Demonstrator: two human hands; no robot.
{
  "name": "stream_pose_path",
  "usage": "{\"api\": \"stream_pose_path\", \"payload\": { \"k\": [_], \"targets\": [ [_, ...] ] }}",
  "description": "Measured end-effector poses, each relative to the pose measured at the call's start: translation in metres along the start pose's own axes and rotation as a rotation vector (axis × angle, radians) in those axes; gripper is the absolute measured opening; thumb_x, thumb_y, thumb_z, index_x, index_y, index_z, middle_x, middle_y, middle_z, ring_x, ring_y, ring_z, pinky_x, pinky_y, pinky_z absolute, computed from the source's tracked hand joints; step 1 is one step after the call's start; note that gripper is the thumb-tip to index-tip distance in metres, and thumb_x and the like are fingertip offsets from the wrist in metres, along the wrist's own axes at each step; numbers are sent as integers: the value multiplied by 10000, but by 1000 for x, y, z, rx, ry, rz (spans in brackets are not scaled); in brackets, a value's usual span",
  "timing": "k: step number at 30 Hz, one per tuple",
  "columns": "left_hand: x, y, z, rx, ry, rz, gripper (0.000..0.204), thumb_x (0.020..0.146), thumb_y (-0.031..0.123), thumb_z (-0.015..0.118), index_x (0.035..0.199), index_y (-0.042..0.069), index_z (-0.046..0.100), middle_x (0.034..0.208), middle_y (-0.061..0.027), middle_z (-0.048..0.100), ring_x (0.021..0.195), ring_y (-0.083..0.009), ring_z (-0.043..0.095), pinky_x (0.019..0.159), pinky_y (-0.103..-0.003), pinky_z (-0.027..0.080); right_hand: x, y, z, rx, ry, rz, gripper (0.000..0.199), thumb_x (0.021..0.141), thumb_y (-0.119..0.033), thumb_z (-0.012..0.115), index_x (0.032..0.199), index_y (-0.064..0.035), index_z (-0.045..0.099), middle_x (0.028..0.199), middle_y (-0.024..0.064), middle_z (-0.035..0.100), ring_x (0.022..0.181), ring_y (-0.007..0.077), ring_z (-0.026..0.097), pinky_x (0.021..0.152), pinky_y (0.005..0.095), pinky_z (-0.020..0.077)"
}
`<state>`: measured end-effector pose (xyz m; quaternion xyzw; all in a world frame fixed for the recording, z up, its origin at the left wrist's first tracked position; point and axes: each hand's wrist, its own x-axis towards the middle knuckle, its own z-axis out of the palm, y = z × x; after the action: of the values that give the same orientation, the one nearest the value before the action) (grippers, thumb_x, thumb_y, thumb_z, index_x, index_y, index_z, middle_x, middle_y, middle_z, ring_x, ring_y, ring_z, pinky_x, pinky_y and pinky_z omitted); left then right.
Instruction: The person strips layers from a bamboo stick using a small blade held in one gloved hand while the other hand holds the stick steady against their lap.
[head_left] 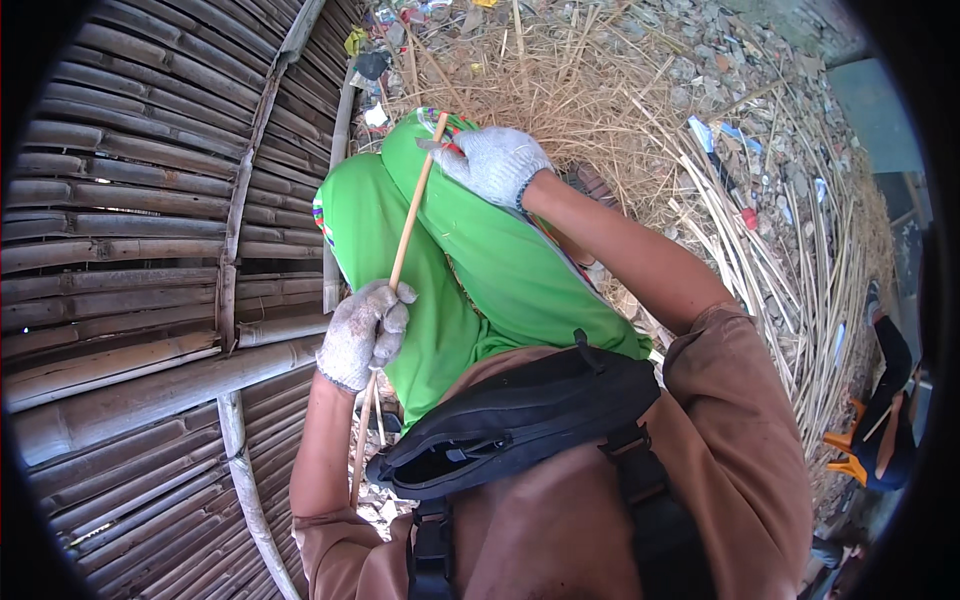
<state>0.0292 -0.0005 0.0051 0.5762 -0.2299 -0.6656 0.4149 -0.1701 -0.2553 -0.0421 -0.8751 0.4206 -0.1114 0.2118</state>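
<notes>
Fingers of both gloved hands, left hand (362, 333), right hand (495, 162), closed on bamboo stick (400, 268) (across green-trousered knees), bamboo wall (130, 200) left, cut stalks (790, 260) right.

Two hands in grey knitted work gloves are in view, the left hand (362, 335) and the right hand (495, 162), and between them runs one thin pale bamboo stick (400, 262). One black fabric waist bag (520, 420) hangs at the chest. The split cane strips heaped on the ground (770, 250) are too many to count.
</notes>
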Motion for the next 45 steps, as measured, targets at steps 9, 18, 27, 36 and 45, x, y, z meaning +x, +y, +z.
{"api": "stream_pose_path", "payload": {
  "k": [9, 18, 27, 36, 45],
  "targets": [
    [-18, -18, -15, -356, -101, -107, 278, 1124, 274, 593, 1180, 7, 645, 718, 25, 512, 431, -66, 372, 357, -239, 282, 11, 10, 5, 63, -32, 95, 790, 1091, -720, 334, 1008, -93, 807, 1047, 277, 785, 997, 461, 768, 904, 583, 599],
    [-40, -27, -19, -590, -273, 3, 273, 1081, 262, 642, 1166, 3, 643, 651, 15, 507, 392, -95, 394, 369, -275, 315, 28, -6, -29, 1001, 235, 74, 638, 1080, -610, 590, 1169, 7, 723, 818, 112, 671, 709, 201, 632, 641, 366, 488],
    [-19, -39, -18, -729, -482, -29, 290, 1078, 265, 634, 1145, -18, 634, 608, -13, 501, 366, -129, 390, 352, -312, 309, 3, -46, -76, 1446, -104, -3, 294, 1099, -368, 685, 1161, -87, 744, 745, -29, 580, 522, 42, 460, 464, 250, 326],
    [-16, -12, 24, -426, -229, 85, 311, 1135, 288, 591, 1216, -10, 632, 662, -5, 486, 413, -99, 403, 373, -273, 310, 22, -31, -65, 1358, 6, 121, 325, 1060, -378, 741, 1108, -58, 734, 701, -32, 563, 501, 56, 470, 449, 267, 346],
    [-30, -5, 22, 128, 14, 181, 359, 1173, 270, 536, 1230, -70, 636, 654, -12, 534, 441, -90, 418, 419, -254, 347, 40, 16, -80, 1379, 195, 174, 333, 1024, -385, 805, 974, -94, 652, 668, -23, 576, 476, 81, 485, 439, 286, 385]
  ]
}}
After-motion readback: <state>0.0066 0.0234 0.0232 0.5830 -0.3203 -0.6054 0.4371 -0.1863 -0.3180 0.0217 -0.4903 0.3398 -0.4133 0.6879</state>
